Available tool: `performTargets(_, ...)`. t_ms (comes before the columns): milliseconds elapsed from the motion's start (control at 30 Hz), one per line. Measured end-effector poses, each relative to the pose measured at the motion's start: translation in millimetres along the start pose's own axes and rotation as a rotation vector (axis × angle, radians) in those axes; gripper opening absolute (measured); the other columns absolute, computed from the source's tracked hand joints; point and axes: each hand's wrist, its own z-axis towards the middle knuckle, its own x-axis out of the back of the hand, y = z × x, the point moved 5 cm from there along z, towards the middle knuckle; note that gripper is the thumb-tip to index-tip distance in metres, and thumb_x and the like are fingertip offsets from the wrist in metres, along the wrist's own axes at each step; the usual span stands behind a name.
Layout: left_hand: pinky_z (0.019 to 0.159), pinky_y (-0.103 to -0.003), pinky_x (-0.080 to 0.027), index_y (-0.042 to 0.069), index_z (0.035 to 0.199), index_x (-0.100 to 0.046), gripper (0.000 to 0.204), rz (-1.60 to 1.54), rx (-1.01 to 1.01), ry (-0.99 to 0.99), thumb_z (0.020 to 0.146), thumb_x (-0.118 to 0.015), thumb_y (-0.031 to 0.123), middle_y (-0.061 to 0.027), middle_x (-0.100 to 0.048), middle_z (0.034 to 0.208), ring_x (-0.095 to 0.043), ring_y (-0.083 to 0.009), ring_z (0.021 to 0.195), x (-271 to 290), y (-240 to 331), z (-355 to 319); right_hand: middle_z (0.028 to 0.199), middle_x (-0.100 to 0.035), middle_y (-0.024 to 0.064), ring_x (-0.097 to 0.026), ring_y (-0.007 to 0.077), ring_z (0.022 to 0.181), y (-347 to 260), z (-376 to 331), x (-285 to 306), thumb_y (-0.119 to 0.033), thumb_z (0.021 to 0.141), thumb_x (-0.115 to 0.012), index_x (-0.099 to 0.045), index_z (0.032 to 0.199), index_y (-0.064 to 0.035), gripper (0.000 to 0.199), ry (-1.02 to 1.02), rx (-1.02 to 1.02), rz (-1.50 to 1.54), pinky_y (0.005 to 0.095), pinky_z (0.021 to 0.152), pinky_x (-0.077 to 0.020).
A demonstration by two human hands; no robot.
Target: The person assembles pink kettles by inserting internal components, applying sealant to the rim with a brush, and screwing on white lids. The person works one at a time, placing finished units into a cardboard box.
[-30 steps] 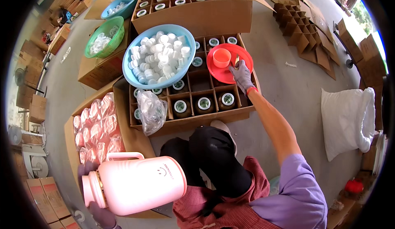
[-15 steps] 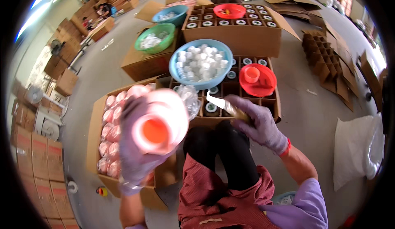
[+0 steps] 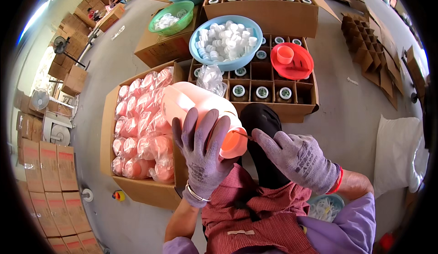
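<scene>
Gripping the pink jug with my left hand, its long axis running from 11 to 5 o'clock, orange mouth toward my right hand, pinched on a thin pick, just beside at 3 o'clock

Ahead: divided carton blocked by blue bowl and red dish.
Left: box of pink jugs packed full.
Right: bare floor open.

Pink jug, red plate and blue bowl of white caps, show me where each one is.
pink jug (image 3: 191, 101), head view, on its side wall.
red plate (image 3: 299, 69), head view, bare surface.
blue bowl (image 3: 197, 42), head view, left rim.
</scene>
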Motion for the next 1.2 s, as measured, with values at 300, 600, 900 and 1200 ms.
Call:
performTargets(300,0.111,-0.060,-0.025,0.008,0.117,-0.058,0.058,0.223,-0.083,0.036,0.069,-0.083,0.027,-0.0100,-0.052,0.127,-0.042,-0.0398,0.127,-15,12,-23,0.072,-0.051,0.0053,-0.059,0.0187,0.051,-16,-17,-16,-0.014,0.084,-0.054,-0.046,0.139,-0.0045,0.056,-0.213,-0.088,0.059,0.0331,0.044,-0.0476)
performTargets(600,0.106,-0.061,-0.030,0.005,0.116,-0.056,0.052,0.293,-0.102,0.104,0.078,-0.076,0.036,-0.0129,-0.052,0.124,-0.043,-0.0442,0.122,-24,14,-39,0.069,-0.062,0.0138,-0.064,0.0276,0.058,-13,-23,-42,-0.024,0.095,-0.054,-0.048,0.131,0.0001,0.044,-0.344,-0.080,0.576,0.0397,0.047,-0.0486)
performTargets(900,0.108,-0.063,-0.025,0.004,0.120,-0.053,0.050,0.261,-0.051,0.208,0.091,-0.060,0.044,-0.0146,-0.051,0.126,-0.042,-0.0432,0.121,-22,2,-54,0.065,-0.061,0.0067,-0.056,0.0151,0.046,-20,-9,-65,-0.026,0.101,-0.047,-0.056,0.125,-0.0018,0.036,-0.861,-0.410,1.642,0.0314,0.042,-0.0445)
performTargets(1200,0.107,-0.061,-0.028,-0.001,0.128,-0.048,0.064,0.214,-0.076,0.178,0.100,-0.027,0.053,-0.0225,-0.048,0.131,-0.042,-0.0428,0.125,-20,-21,-51,0.069,-0.049,-0.0004,-0.039,0.0016,0.041,-76,-2,-84,-0.027,0.105,-0.039,-0.046,0.135,-0.0026,0.040,-0.644,-0.299,3.330,0.0159,0.031,-0.0342)
